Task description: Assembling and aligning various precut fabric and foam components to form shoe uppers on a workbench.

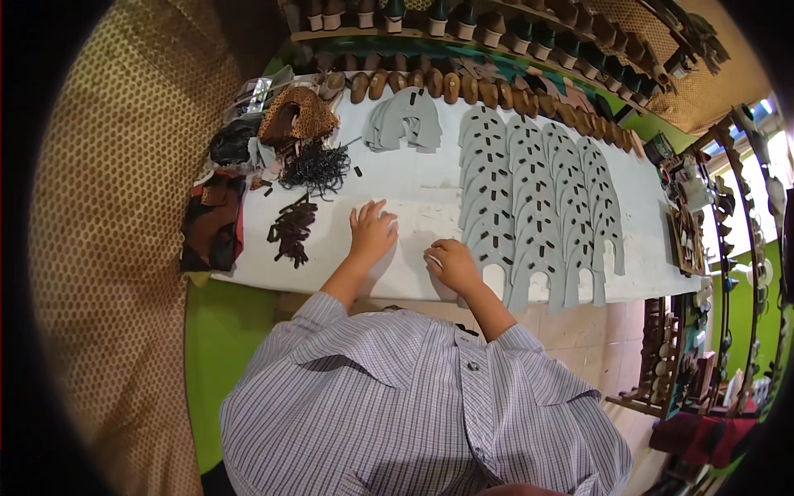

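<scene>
My left hand [374, 235] rests over the white table top [413, 285], its fingers spread and nothing in them. Right of it, my right hand [454, 263] has its fingers curled in near the table surface; whatever they may pinch is too small to make out. Beside that hand, grey U-shaped shoe uppers [488, 223] lie overlapped in several columns, small dark strips [494, 195] on them. A loose pile of dark brown strips [291, 231] lies left of my left hand. Farther back is a stack of grey uppers [405, 124], a dark strip on top.
Tangled black cords [318, 169] and a brown-orange patterned bundle [298, 116] sit at the back left. Brown shoe lasts [452, 86] line the far edge, below shelves of shoes [463, 29]. Racks [724, 207] stand at the right; a patterned curtain [124, 207] hangs left.
</scene>
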A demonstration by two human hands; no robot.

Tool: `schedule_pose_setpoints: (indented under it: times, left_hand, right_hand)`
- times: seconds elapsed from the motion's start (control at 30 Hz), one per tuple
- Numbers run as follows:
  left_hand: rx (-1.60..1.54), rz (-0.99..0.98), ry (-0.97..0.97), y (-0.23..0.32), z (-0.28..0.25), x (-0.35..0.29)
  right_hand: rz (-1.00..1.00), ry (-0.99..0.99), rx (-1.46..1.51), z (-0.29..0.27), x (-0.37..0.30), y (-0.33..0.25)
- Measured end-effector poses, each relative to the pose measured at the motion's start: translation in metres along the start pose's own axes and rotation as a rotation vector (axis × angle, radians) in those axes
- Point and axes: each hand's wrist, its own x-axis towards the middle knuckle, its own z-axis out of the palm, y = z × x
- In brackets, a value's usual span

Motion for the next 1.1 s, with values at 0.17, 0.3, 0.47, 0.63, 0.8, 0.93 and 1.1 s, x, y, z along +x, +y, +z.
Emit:
schedule_pose_setpoints:
  times: [0.17, 0.3, 0.47, 0.63, 0.8, 0.93, 1.1]
  left_hand:
    - [0.090, 0.033, 0.064, -0.044, 0.001, 0.079]
    - [0.194, 0.099, 0.118, -0.064, -0.003, 0.136]
    - [0.259, 0.231, 0.167, -0.086, -0.004, 0.178]
    - [0.220, 0.333, 0.016, -0.092, -0.006, 0.205]
    - [0.115, 0.361, 0.060, -0.104, -0.007, 0.220]
    - [0.076, 0.365, 0.075, -0.093, -0.005, 0.220]
    - [-0.051, 0.247, 0.157, -0.087, -0.013, 0.212]
  right_hand:
    - [0.086, -0.091, 0.011, 0.015, 0.041, 0.017]
    - [0.162, -0.063, -0.136, 0.016, 0.086, 0.038]
    - [0.380, 0.064, -0.316, 0.013, 0.143, 0.061]
    - [0.395, 0.135, -0.414, 0.017, 0.187, 0.080]
    - [0.318, 0.129, -0.497, 0.018, 0.214, 0.083]
    - [0.214, 0.104, -0.635, 0.016, 0.226, 0.093]
    - [0.116, 0.110, -0.638, 0.003, 0.226, 0.097]
